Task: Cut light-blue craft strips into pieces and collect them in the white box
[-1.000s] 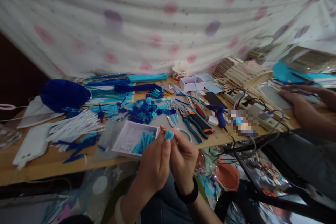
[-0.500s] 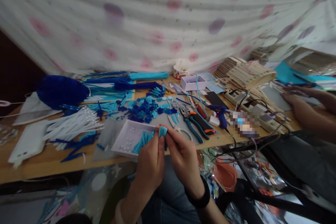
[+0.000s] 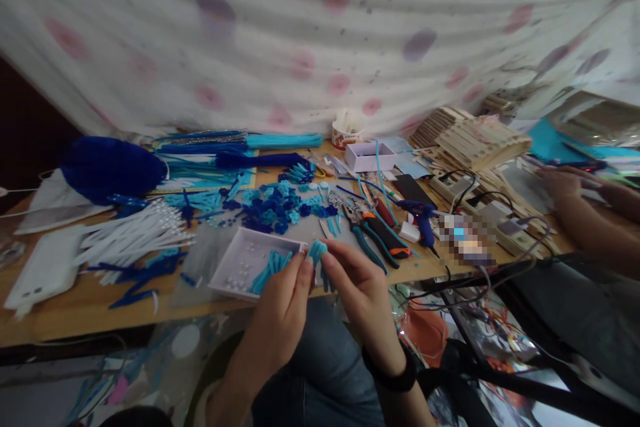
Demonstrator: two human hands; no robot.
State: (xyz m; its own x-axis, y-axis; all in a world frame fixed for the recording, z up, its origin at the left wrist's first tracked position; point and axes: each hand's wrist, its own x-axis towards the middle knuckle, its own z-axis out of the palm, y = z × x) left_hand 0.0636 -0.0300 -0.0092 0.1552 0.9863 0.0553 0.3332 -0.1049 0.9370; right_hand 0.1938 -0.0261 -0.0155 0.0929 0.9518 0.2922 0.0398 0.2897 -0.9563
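Note:
My left hand pinches a small bundle of light blue pipe cleaner pieces between thumb and fingers, just above the table's front edge. Closed on the same bundle from the other side are the thumb and fingers of my right hand, with a black band on its wrist. Several strands hang down between the two hands. Beside my left hand sits a shallow white box containing white beads and more light blue pipe cleaner pieces. Behind my hands lies a heap of dark and light blue flower shapes.
Pliers, a blue glue gun and a power strip with cables lie to the right. White bead-tipped stems and a white phone are on the left. Another person's hands rest at far right.
The folded light blue bundle has loosened, its strands spreading and hanging between my hands. My right hand has shifted slightly right. The view has tilted a little.

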